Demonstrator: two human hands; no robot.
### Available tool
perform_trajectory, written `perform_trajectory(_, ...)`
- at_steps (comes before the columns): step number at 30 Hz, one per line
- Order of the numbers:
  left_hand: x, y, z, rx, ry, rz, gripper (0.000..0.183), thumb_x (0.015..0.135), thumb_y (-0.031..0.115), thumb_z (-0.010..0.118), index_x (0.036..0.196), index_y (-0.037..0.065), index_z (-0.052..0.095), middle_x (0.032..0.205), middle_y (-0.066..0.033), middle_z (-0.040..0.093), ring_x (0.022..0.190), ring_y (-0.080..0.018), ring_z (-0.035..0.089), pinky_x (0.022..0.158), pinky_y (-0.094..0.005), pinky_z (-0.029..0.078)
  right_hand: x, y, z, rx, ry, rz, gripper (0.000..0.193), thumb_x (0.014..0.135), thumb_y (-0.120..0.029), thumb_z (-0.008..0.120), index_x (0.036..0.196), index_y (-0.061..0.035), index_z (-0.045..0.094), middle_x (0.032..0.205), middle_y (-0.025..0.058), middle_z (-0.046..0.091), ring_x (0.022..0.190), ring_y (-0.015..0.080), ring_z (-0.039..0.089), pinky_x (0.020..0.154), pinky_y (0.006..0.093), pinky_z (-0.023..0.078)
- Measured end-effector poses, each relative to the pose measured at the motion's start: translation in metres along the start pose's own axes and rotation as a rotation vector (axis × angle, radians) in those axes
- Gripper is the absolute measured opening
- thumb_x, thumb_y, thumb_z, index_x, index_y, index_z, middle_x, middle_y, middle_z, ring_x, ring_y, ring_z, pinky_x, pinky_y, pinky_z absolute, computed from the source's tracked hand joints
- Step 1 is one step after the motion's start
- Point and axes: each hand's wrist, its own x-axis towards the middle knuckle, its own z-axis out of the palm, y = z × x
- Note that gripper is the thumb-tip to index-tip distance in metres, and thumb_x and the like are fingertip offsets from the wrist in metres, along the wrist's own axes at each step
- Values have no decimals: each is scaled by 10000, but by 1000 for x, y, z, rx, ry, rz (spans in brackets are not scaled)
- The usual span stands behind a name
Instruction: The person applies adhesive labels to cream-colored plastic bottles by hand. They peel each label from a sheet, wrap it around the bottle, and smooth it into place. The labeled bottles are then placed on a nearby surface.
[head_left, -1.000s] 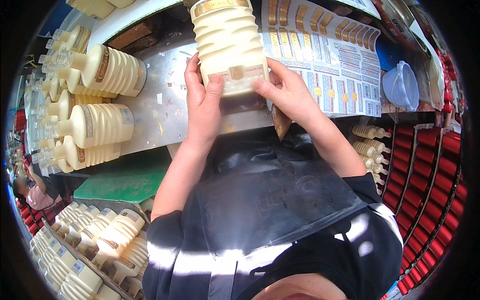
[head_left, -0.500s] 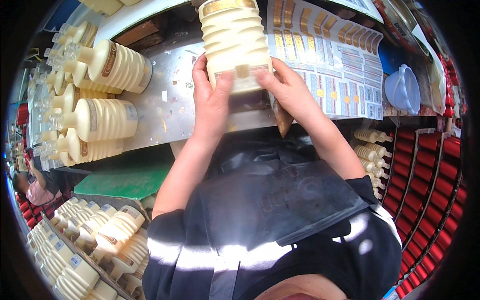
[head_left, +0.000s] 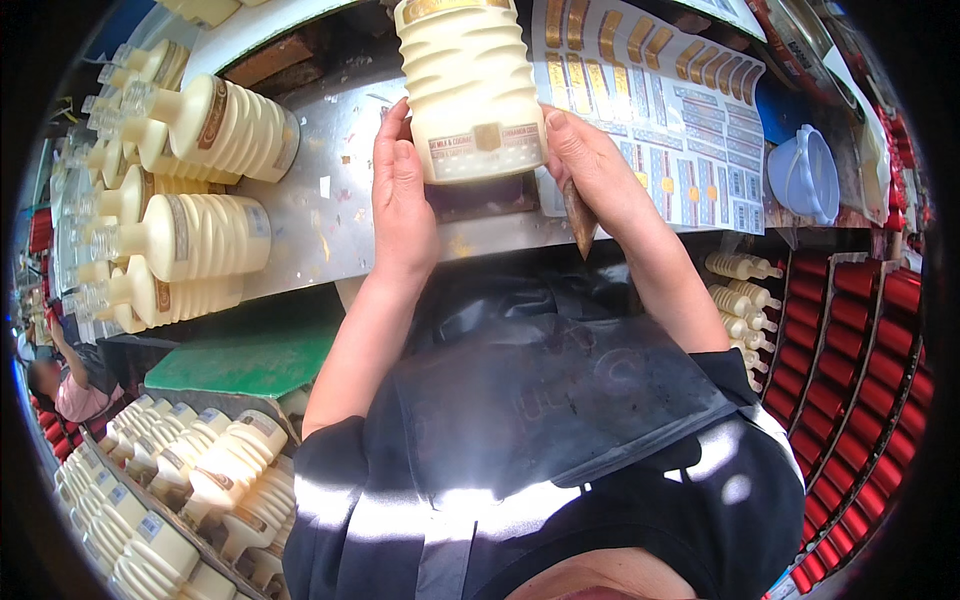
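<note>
From here I see a black short-sleeved shirt (head_left: 725, 530) — round-necked — under a black apron (head_left: 560, 420), its front glossy and smudged.

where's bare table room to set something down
Between the stacked bottles and the left hand, the metal table is bare but for small scraps. Crowded: under those bottles, and right of the right hand, with label sheets and a blue bucket.

harsh glare across dark clothing (head_left: 560, 420); edges bend.

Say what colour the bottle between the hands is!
The bottle is cream, in the head view.
</note>
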Motion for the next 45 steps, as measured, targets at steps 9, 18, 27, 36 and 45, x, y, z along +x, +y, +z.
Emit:
perform_trajectory(9,-3,-6,4,127,-20,81,533,1088,287,506,1507,14,322,1507,-145,412,1402,-214,394,1206,-376,274,1,4,13,-59,62,-96,525,1023,-377,633,1373,12,600,1021,113,738,939,145,674,860,299,534)
perform_trajectory(18,-3,-4,10,139,10,47,592,1083,363,527,1491,6,288,1495,-168,415,1385,-214,406,1195,-374,282,1,6,11,-69,78,-61,521,1006,-383,650,1348,10,616,969,106,734,880,147,676,806,299,538)
perform_trajectory(27,-3,-1,14,151,18,39,646,1067,395,546,1490,-8,270,1508,-181,388,1399,-227,382,1196,-378,274,3,10,11,-11,88,-76,498,1004,-361,649,1331,14,627,996,105,731,893,147,670,812,296,536)
perform_trajectory(36,-2,0,11,128,9,33,634,1081,369,517,1512,-13,251,1515,-182,390,1404,-228,383,1198,-377,270,4,-4,-4,112,70,24,491,1034,-413,611,1290,2,655,1043,79,717,945,133,654,861,280,515)
perform_trajectory(45,-3,-1,7,142,-6,62,539,1095,324,495,1485,6,302,1473,-164,451,1376,-206,422,1181,-367,300,-17,-34,9,-331,252,-310,283,938,-74,719,1213,-11,702,1069,53,736,981,117,683,882,265,544)
